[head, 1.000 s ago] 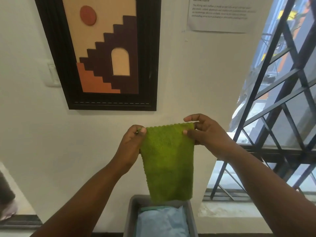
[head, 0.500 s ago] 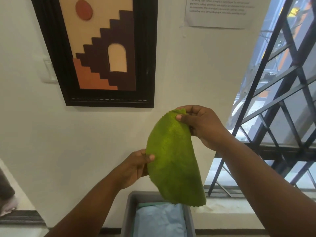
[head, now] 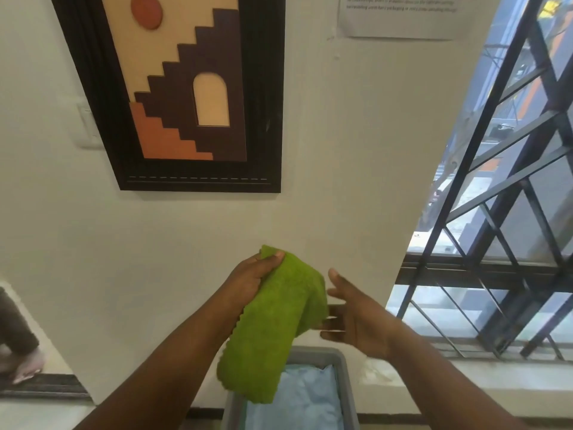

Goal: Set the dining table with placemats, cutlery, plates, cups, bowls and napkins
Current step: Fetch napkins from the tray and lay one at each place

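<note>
A green cloth napkin (head: pixel 273 333) hangs folded over in front of the white wall. My left hand (head: pixel 252 276) pinches its top edge between thumb and fingers. My right hand (head: pixel 353 318) is just to the right of the napkin, fingers spread, its fingertips near the folded side; it holds nothing. Below the napkin stands a grey bin (head: pixel 347 383) with folded light-blue cloth (head: pixel 310 398) inside.
A framed picture (head: pixel 186 94) hangs on the wall above, with a paper notice (head: pixel 400 17) to its right. A window with dark metal bars (head: pixel 502 187) fills the right side. Another person's sleeve and hand (head: pixel 18 342) show at the left edge.
The napkin was stretched flat between both hands, then folded over. My right hand has let go and dropped lower; my left hand now holds the folded napkin alone.
</note>
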